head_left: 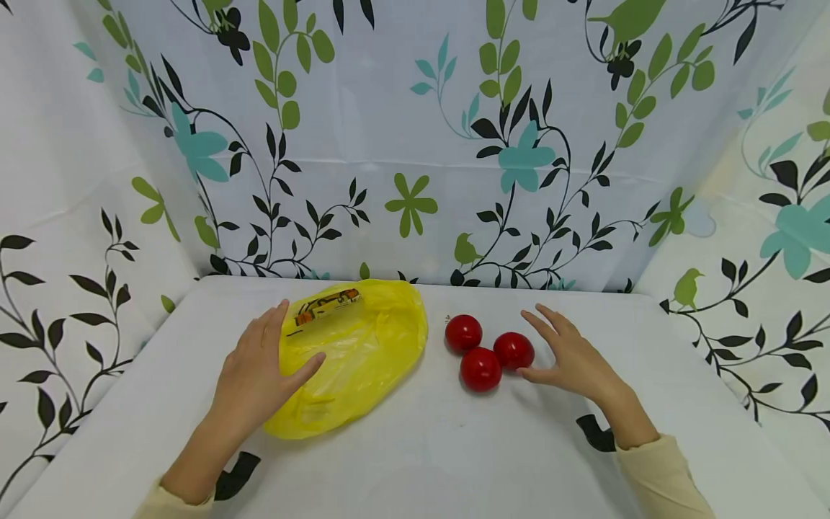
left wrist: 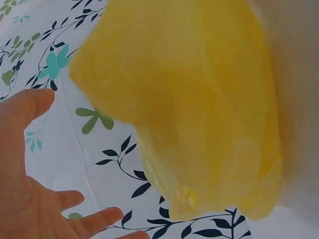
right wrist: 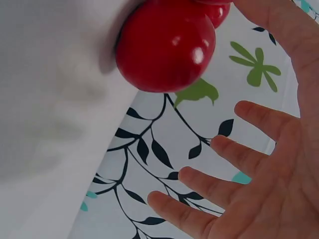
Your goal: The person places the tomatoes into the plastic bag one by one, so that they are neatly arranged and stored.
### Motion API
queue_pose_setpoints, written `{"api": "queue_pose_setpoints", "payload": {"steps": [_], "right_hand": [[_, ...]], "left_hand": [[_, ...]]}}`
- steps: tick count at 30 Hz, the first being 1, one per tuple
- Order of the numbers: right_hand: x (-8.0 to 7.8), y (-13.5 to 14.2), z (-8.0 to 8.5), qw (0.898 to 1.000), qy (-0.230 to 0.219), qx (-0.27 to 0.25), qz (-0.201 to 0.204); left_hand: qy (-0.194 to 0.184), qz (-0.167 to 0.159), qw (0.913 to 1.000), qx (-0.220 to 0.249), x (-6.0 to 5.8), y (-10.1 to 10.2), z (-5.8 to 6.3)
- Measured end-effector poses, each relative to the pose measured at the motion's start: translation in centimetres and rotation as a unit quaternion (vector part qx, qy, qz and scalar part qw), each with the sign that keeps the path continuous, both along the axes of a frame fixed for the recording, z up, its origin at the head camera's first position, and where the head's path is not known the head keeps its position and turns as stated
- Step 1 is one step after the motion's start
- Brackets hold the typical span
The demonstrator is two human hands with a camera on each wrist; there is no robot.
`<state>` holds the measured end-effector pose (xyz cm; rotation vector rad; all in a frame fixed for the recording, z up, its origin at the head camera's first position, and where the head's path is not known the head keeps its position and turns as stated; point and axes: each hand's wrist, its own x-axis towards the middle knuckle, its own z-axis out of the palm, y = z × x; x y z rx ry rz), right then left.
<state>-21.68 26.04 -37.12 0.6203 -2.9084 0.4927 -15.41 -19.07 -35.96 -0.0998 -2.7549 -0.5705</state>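
Observation:
A thin yellow plastic bag (head_left: 363, 360) lies spread on the white table, with a dark and orange printed patch near its top. My left hand (head_left: 249, 367) is over the bag's left edge, fingers extended and thumb apart; in the left wrist view the bag (left wrist: 209, 99) stands beyond the spread fingers. Three shiny red balls sit close together right of the bag: a back ball (head_left: 463, 333), a front ball (head_left: 480, 370) and a right ball (head_left: 514, 351). My right hand (head_left: 573, 360) is beside the right ball, fingers spread, thumb tip close to it; whether they touch I cannot tell.
The white table (head_left: 428, 461) ends at the back against a hanging cloth (head_left: 363, 130) printed with leaves, flowers and birds. Similar cloth flanks both sides. A black strap (head_left: 236, 476) shows by the left wrist, another black strap (head_left: 595, 434) by the right.

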Motion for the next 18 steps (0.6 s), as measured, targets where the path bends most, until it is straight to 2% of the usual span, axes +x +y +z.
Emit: {"api": "queue_pose_setpoints", "payload": {"steps": [4,12,18], "right_hand": [[-0.2,-0.1,-0.7,1.0,-0.01,-0.018,0.009],[-0.5,-0.3,-1.7,0.998,-0.035,-0.048,0.007],[-0.9,-0.3,-2.2,0.996,-0.043,-0.078,0.011]], "left_hand": [[-0.014,0.005,0.9999,0.007,0.2,-0.5,-0.4],[-0.05,-0.016,0.9986,0.008,0.3,-1.6,-2.0],[-0.072,-0.013,0.9971,0.023,0.5,-2.1,-2.3]]}}
